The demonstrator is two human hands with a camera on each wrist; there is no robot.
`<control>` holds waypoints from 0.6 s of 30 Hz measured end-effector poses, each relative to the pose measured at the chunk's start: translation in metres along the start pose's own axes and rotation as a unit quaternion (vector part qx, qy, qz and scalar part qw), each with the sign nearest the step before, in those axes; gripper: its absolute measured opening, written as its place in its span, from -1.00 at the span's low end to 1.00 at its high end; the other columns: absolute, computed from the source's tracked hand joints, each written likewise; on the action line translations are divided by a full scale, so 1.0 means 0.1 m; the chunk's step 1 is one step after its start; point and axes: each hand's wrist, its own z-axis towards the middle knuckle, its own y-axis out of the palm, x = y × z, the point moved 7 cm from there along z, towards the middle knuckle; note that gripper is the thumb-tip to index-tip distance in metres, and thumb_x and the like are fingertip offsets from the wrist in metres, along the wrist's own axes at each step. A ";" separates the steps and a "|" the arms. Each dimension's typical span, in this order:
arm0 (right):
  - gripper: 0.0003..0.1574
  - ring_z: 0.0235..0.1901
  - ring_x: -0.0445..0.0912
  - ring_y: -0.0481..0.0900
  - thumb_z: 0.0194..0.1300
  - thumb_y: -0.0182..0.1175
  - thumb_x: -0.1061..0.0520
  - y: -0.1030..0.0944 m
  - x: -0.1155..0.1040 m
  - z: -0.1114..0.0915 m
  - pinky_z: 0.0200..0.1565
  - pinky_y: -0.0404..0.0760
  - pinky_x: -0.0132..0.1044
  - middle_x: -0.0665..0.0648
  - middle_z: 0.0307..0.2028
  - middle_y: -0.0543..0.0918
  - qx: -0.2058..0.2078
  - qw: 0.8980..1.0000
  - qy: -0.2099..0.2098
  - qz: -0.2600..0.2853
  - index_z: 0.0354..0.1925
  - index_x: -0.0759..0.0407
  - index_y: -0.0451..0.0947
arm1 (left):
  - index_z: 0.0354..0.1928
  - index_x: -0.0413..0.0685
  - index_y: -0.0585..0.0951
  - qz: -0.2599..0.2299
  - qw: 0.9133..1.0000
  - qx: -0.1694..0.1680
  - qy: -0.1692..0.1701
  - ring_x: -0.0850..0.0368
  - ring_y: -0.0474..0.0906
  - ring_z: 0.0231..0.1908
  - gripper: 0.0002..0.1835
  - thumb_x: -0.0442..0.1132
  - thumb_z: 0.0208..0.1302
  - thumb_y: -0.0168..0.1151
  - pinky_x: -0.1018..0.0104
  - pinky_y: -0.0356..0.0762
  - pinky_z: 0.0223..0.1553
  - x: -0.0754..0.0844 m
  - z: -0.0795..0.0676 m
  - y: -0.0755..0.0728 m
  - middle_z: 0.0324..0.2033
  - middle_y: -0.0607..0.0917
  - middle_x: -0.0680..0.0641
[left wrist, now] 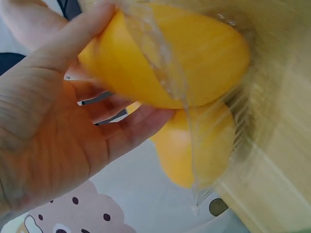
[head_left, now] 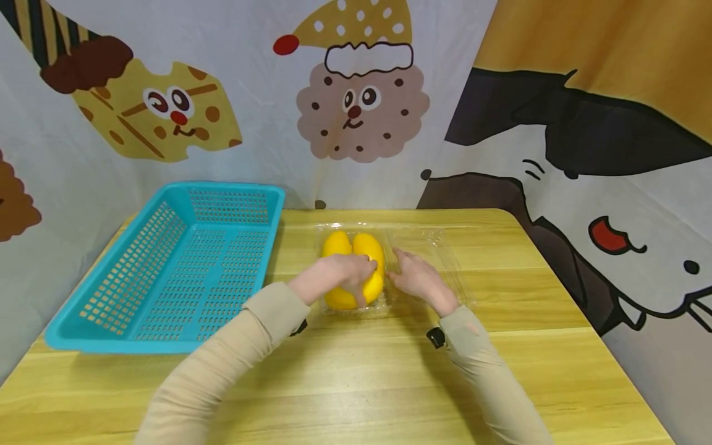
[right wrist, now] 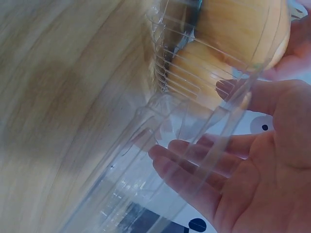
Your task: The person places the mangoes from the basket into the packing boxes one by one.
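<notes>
Inside a clear container (head_left: 384, 306) on the surface (head_left: 356, 383), one yellow fruit (left wrist: 131, 60) sits within the left hand (head_left: 346, 272), gripped between thumb and fingers. Beside it, the right hand (head_left: 418, 278) reaches loosely, perhaps touching the lid (head_left: 425, 246).

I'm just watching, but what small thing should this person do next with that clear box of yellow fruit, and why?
I'd probably steady the rim of the clear container with the right hand: the left hand grips a yellow fruit inside it, and the right hand is right by its edge. The plastic looks thin, so it might shift.
</notes>
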 end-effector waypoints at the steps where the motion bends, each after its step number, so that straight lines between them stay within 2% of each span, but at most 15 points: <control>1: -0.14 0.36 0.23 0.23 0.38 0.05 -0.03 0.00 0.00 0.00 0.33 0.27 0.15 0.35 0.40 0.20 -0.001 1.000 0.001 0.001 0.46 0.24 -0.04 | 0.37 -0.14 0.25 -0.001 1.000 -0.001 0.000 -0.02 0.35 0.30 -0.10 0.12 0.07 0.37 0.14 0.38 0.30 0.00 0.00 -0.01 0.36 0.33 -0.16; 3: -0.13 0.36 0.24 0.23 0.38 0.05 -0.04 0.00 0.00 0.00 0.33 0.27 0.16 0.34 0.40 0.19 -0.003 1.000 0.003 0.000 0.46 0.24 -0.04 | 0.26 -0.16 0.37 -0.009 1.000 0.001 0.005 0.05 0.42 0.21 -0.23 0.10 0.09 0.36 0.20 0.42 0.26 -0.01 -0.01 -0.04 0.26 0.45 -0.13; 5: -0.13 0.36 0.24 0.22 0.38 0.06 -0.04 0.00 0.01 0.00 0.33 0.27 0.15 0.34 0.40 0.19 -0.004 1.000 0.003 0.000 0.46 0.24 -0.05 | 0.14 -0.17 0.46 -0.036 0.999 0.000 0.003 0.12 0.48 0.02 -0.39 0.05 0.14 0.33 0.27 0.48 0.15 -0.03 -0.02 -0.07 0.08 0.55 -0.08; 8: -0.13 0.37 0.23 0.21 0.38 0.06 -0.05 0.00 0.00 0.00 0.34 0.26 0.15 0.34 0.41 0.19 -0.003 1.000 0.001 0.001 0.46 0.24 -0.04 | -0.01 -0.19 0.52 -0.092 0.996 0.012 -0.008 0.16 0.41 -0.22 -0.56 -0.01 0.23 0.27 0.35 0.47 -0.09 -0.10 -0.02 -0.13 -0.19 0.56 -0.03; 10: -0.13 0.37 0.22 0.21 0.38 0.05 -0.06 0.00 0.01 0.00 0.34 0.25 0.14 0.34 0.40 0.19 -0.002 1.000 -0.002 0.001 0.46 0.24 -0.03 | -0.04 -0.20 0.52 -0.138 0.990 0.034 -0.026 0.14 0.38 -0.28 -0.62 -0.04 0.29 0.21 0.34 0.42 -0.18 -0.17 -0.01 -0.16 -0.24 0.55 -0.03; 12: -0.15 0.37 0.23 0.21 0.39 0.03 -0.07 -0.01 0.01 0.00 0.34 0.25 0.15 0.33 0.41 0.19 -0.001 1.000 -0.005 0.005 0.46 0.23 -0.03 | -0.02 -0.20 0.51 -0.176 0.980 0.075 -0.046 0.10 0.44 -0.24 -0.65 -0.08 0.34 0.15 0.31 0.44 -0.17 -0.26 0.00 -0.19 -0.19 0.58 -0.07; 15: -0.17 0.36 0.24 0.22 0.41 -0.01 -0.10 -0.03 0.04 0.00 0.34 0.24 0.15 0.33 0.40 0.21 0.003 1.000 -0.012 0.015 0.46 0.23 -0.01 | 0.10 -0.20 0.48 -0.217 0.960 0.155 -0.083 0.01 0.54 -0.04 -0.65 -0.15 0.38 0.07 0.21 0.54 -0.02 -0.41 -0.01 -0.21 0.01 0.60 -0.15; 18: -0.20 0.34 0.25 0.26 0.43 -0.04 -0.10 -0.07 0.10 0.01 0.33 0.27 0.16 0.34 0.38 0.25 0.016 0.999 -0.017 0.028 0.44 0.26 0.02 | 0.16 -0.24 0.45 -0.222 0.939 0.237 -0.114 -0.12 0.53 0.07 -0.64 -0.26 0.38 0.01 0.07 0.56 0.06 -0.53 -0.05 -0.21 0.09 0.56 -0.23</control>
